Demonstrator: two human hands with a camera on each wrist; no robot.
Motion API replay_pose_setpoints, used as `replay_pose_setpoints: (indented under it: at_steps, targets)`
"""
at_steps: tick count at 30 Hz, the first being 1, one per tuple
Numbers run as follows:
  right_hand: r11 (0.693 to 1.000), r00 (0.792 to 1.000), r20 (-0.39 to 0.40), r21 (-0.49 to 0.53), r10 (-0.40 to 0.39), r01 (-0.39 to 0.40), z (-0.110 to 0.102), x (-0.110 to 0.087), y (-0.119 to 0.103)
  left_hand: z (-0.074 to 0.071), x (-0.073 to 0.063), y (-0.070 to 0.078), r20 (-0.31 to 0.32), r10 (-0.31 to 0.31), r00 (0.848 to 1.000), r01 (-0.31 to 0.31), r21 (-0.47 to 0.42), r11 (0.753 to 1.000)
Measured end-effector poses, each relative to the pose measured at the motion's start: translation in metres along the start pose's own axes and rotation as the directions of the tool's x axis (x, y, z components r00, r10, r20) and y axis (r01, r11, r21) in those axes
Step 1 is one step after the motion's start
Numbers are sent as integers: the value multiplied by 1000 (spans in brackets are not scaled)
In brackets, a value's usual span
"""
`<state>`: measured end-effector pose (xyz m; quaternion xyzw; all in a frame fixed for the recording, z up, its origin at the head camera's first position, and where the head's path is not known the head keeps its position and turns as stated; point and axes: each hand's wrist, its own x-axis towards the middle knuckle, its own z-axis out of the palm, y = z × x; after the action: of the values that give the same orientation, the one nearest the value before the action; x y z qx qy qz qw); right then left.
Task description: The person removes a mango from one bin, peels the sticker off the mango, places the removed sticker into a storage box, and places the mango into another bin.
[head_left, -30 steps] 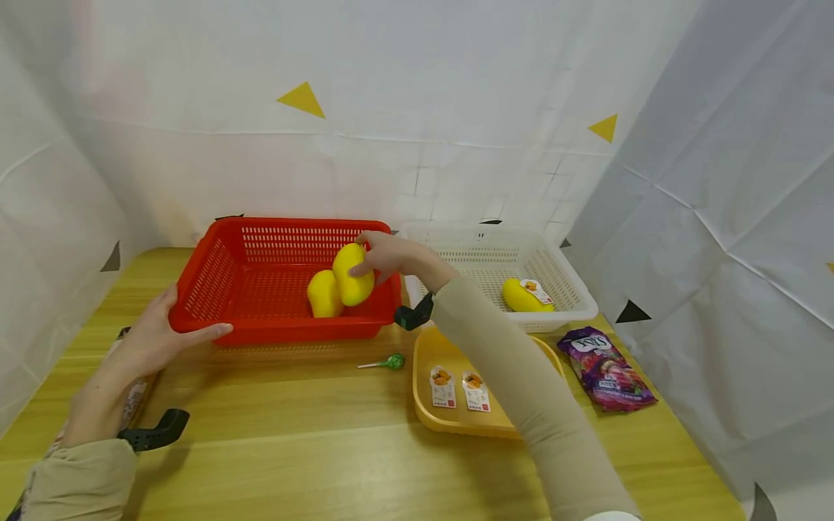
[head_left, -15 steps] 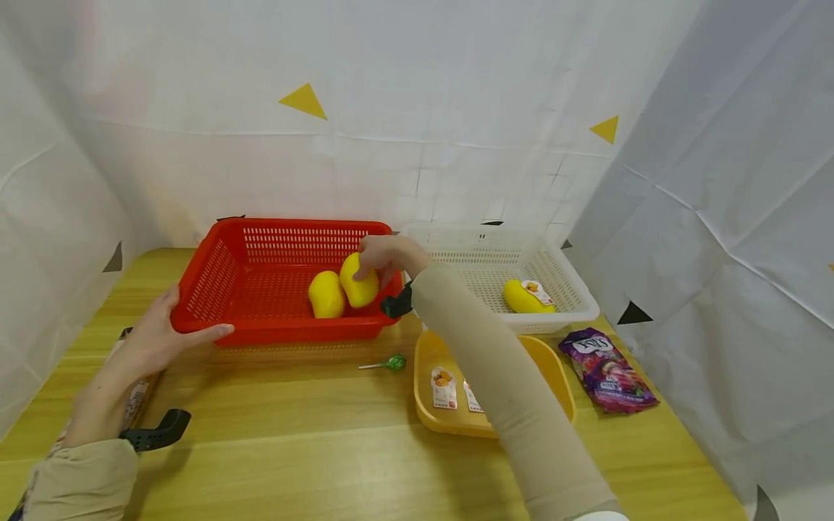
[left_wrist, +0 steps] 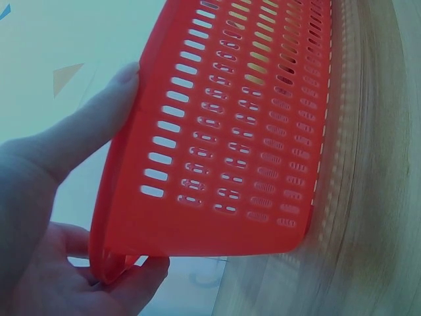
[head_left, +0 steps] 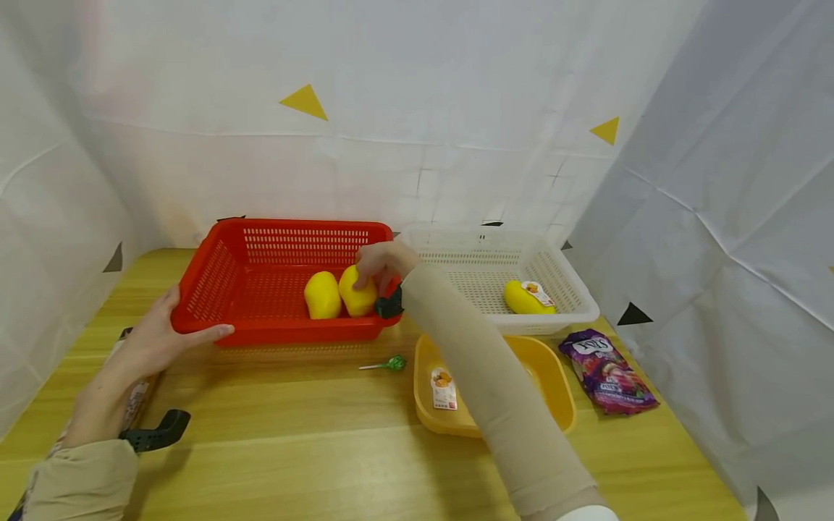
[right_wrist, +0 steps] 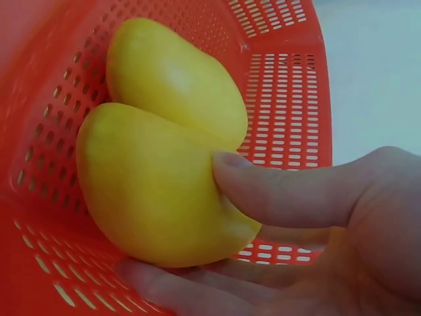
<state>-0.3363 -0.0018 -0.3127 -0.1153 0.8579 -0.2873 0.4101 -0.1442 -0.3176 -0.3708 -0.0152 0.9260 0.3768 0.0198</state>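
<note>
Left of the red slotted plastic basket (head_left: 280,334), the left hand (head_left: 146,336) holds its near-left corner, thumb spread along the front and fingers set against the rim; that thin, perforated wall looks light and slightly springy, so the thicker rim is the sounder place to hold. Inside the basket, toward its right end, a first mango (head_left: 323,295) stands untouched by any fingers, and just beside it, on its right, is the second mango (head_left: 355,293) — the one clamped by the right hand (head_left: 381,260), with the thumb across its upper side and the fingers under its flank. Its skin is smooth with a soft sheen, so it is probably firm, fairly light and a little slippery, and its rounded shape could roll; a hold across the broad middle seems safer than one at the tapered end. Whether it is real or a model fruit, I cannot tell. In front of the basket, near its right end, lies a green lollipop (head_left: 394,362); farther right come a yellow tray (head_left: 426,416) with a printed card (head_left: 444,391), a white basket (head_left: 547,318) holding a labelled mango (head_left: 519,298), and, well apart from the red one, a purple candy bag (head_left: 609,373).
</note>
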Motion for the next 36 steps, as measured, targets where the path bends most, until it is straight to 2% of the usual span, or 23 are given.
replay_pose_setpoints:
  at_steps: [9, 15, 21, 25, 32, 36]
  targets:
    - [1000, 999, 51, 22, -1, 0, 1, 14, 3, -1, -2, 1, -17, 32, 999, -32, -23, 999]
    - [999, 999, 53, 37, 10, -12, 1, 22, 4, -2, -2, 1, -10, 21, 1000, -21, -15, 1000]
    - [999, 998, 46, 11, 41, -42, 3, 27, 4, -2, -2, 2, -6, 11, 1000, -11, -12, 1000]
    - [999, 999, 50, -26, 21, -20, 4, 29, 2, -2, -3, 3, -6, 10, 1000, -10, -2, 1000]
    - [998, 996, 93, 64, -10, 4, 12, 32, 0, 1, -3, 3, -6, 8, 1000, -8, -10, 1000]
    - [997, 995, 100, 78, -10, 2, 13, 34, 0, 1, -3, 3, -8, 10, 1000, -10, -1, 1000]
